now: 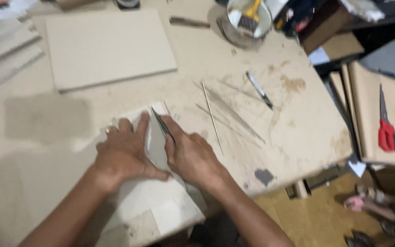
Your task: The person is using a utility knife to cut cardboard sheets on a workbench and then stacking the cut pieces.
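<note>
My left hand (125,153), with a ring on one finger, lies flat with fingers spread on a pale grey board piece (156,153) that rests on a larger whitish sheet (161,208). My right hand (190,155) grips a thin dark pointed tool (162,123), held against the board's edge right beside my left hand. Both hands press down on the tan worktable (298,123) near its front edge.
A large grey board (106,45) lies at the back. A thin wooden stick (212,116) and a pen-like tool (260,90) lie to the right. A bucket with a brush (248,17) stands far back. Red-handled scissors (386,130) rest on stacked boards at right. Someone's feet (366,201) show below.
</note>
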